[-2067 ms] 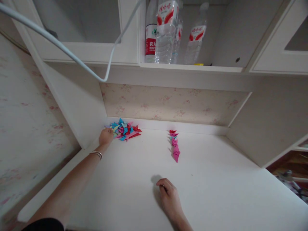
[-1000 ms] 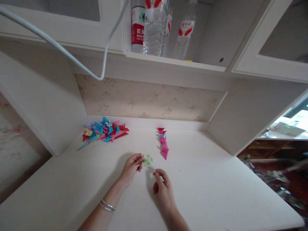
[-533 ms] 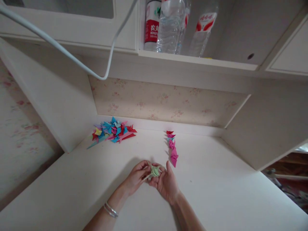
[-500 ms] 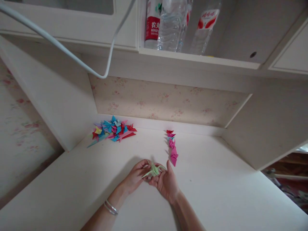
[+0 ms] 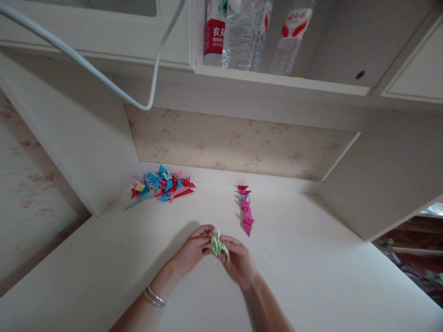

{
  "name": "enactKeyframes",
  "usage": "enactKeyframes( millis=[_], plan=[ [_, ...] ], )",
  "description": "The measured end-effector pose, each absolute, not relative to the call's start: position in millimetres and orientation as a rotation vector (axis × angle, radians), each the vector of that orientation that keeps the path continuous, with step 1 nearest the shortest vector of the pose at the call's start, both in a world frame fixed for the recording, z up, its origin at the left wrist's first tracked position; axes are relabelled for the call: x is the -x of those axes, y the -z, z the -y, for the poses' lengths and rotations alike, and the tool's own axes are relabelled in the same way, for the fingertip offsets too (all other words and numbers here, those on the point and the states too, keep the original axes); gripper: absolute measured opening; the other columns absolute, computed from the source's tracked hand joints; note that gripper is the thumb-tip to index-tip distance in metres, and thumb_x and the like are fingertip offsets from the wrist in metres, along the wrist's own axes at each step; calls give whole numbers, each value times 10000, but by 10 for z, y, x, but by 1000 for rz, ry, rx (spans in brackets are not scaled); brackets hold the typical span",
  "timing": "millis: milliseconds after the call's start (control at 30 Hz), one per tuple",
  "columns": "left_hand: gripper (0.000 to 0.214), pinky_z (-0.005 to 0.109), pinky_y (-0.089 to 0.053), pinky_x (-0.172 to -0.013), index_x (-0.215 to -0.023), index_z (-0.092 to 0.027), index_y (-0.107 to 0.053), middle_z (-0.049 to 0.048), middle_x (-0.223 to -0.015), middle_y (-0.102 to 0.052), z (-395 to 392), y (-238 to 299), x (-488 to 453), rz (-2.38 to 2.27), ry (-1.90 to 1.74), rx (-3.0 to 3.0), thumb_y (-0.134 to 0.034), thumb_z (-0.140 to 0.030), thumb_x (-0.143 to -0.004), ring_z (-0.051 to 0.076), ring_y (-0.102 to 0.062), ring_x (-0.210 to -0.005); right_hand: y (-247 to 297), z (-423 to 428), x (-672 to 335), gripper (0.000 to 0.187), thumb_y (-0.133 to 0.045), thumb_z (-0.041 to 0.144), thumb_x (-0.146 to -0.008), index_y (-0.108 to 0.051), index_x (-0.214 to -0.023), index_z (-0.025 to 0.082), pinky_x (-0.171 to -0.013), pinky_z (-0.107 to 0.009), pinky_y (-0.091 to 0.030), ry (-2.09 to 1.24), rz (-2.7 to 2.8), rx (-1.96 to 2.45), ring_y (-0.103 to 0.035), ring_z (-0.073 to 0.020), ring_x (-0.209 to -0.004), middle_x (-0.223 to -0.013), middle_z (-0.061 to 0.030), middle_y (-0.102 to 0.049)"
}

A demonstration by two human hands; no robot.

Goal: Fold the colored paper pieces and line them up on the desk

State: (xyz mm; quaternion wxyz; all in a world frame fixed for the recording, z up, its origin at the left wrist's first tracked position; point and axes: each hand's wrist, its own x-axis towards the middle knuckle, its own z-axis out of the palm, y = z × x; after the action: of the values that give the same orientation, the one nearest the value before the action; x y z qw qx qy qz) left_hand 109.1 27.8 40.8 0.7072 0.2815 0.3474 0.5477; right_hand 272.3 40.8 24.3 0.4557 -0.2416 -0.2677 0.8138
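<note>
A pale green paper crane (image 5: 218, 246) is held between my two hands, just above the white desk (image 5: 297, 276). My left hand (image 5: 194, 249) is closed, pinching the crane's left side between thumb and fingers. On the other side, the fingers of my right hand (image 5: 239, 262) are curled around it and also grip it; some fingertips are hidden behind the paper. Beyond my right hand, a row of several folded paper cranes (image 5: 248, 216), mostly pink with red and light blue ones at the far end, runs toward the back of the desk.
A heap of many-coloured paper cranes (image 5: 168, 185) lies at the back left. Overhead, a shelf (image 5: 284, 84) holds plastic bottles (image 5: 238, 41). A white bent tube (image 5: 104, 80) hangs across the upper left. Side panels (image 5: 391, 170) flank the desk.
The green crane has been turned between my hands. My right hand, its palm open before with thumb raised, has closed on the crane. The view has shifted slightly.
</note>
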Motion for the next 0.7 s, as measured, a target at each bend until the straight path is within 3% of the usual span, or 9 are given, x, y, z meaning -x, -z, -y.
enactKeyframes(
  millis=[167,300,433,533,700],
  plan=[
    [269,195,-297,-512,-909,-193,-622,-37,-759,-543,-368,-347,-1010,-1020,-1461,-684,-720,-376,-738,57,-434,-556,-240,-481,-2749,240,-792,233,-675,-748,-896,151,-605,-243,-455,-1762,646,692,-605,-129,-655,-796,-49,-723],
    [312,209,-337,-529,-1004,-180,-634,-40,-626,-517,-324,-338,-1031,-1128,-1368,-957,-672,-392,-779,90,-450,-551,-231,-518,-2783,321,-803,270,-679,-733,-977,176,-667,-254,-463,-1688,644,766,-622,-146,-745,-899,-62,-729],
    [406,217,-390,-525,-1067,-175,-635,42,-883,-636,-267,-364,-1140,-1161,-1247,-1100,-730,-357,-717,115,-517,-635,-213,-526,-2798,364,-801,281,-681,-719,-1023,185,-643,-258,-450,-1666,672,778,-599,-134,-705,-911,-56,-720],
    [389,217,-412,-524,-1071,-176,-645,83,-1037,-640,-273,-342,-1187,-1151,-1218,-1170,-703,-367,-736,140,-553,-717,-181,-517,-2777,366,-808,280,-673,-720,-1015,182,-632,-256,-432,-1646,738,804,-566,-113,-655,-846,-39,-710],
    [248,215,-390,-501,-843,-147,-698,40,-765,-624,-313,-274,-1168,-1173,-1158,-1263,-657,-378,-763,135,-518,-642,-132,-501,-2734,360,-820,278,-660,-723,-990,174,-597,-242,-384,-1597,886,852,-497,-92,-582,-644,12,-639]
  ],
)
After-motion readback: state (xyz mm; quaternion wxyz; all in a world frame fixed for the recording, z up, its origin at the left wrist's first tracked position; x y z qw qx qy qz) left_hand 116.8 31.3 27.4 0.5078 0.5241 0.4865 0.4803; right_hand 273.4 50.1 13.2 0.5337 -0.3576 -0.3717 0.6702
